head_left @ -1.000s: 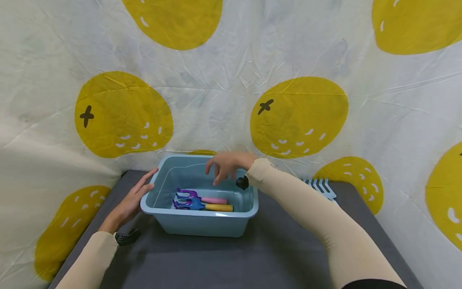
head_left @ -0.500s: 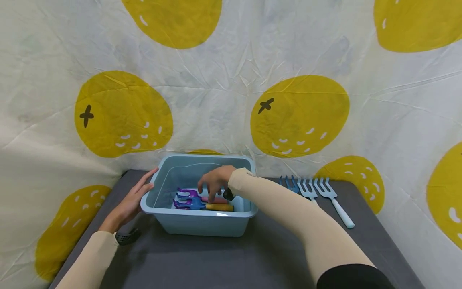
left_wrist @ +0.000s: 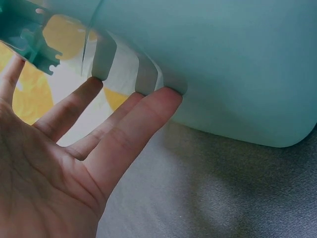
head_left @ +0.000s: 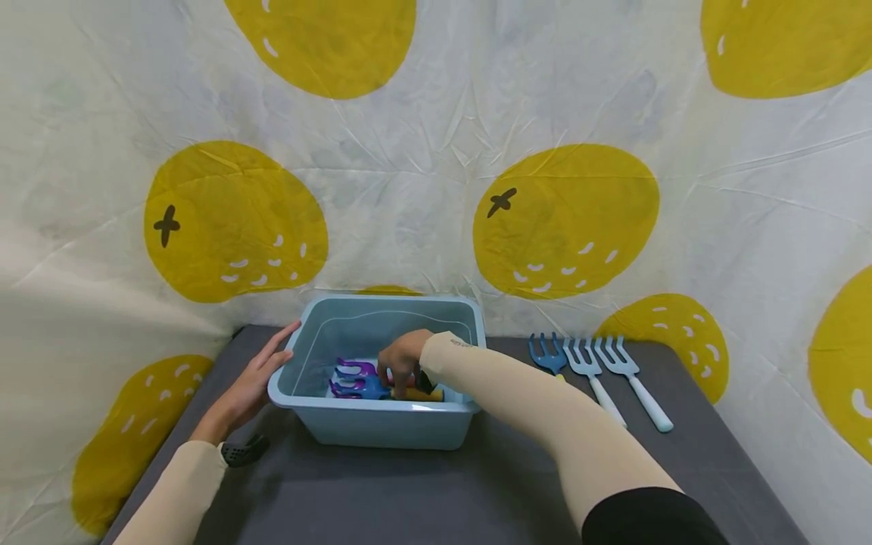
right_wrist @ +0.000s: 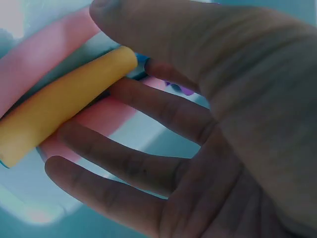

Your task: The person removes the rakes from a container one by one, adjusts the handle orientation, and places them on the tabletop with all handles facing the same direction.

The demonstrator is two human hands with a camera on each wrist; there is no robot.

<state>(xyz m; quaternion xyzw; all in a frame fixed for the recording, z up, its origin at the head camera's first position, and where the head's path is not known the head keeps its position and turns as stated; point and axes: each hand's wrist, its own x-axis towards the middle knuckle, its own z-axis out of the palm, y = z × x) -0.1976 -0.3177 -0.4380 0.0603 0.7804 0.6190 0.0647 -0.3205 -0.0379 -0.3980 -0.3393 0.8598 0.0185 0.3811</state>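
Note:
A light blue plastic tub stands on the dark cloth. My left hand touches its left side with straight, spread fingers. My right hand is down inside the tub, over the handles of several small hand forks. These have a purple head and a blue head pointing left. In the right wrist view, the fingertips reach a yellow handle, and the thumb is beside the end of a pink handle. Another pink handle lies below the yellow one. A gap shows between thumb and fingers.
Right of the tub, a blue hand fork and two pale blue hand forks lie side by side, one pale fork farthest right. My right forearm crosses before them. A white curtain with yellow fruit prints hangs behind the table.
My right hand has lowered from above the tub's back right into it, moving left to the fork handles. The forks on the table came into fuller view. My left hand stays at the tub.

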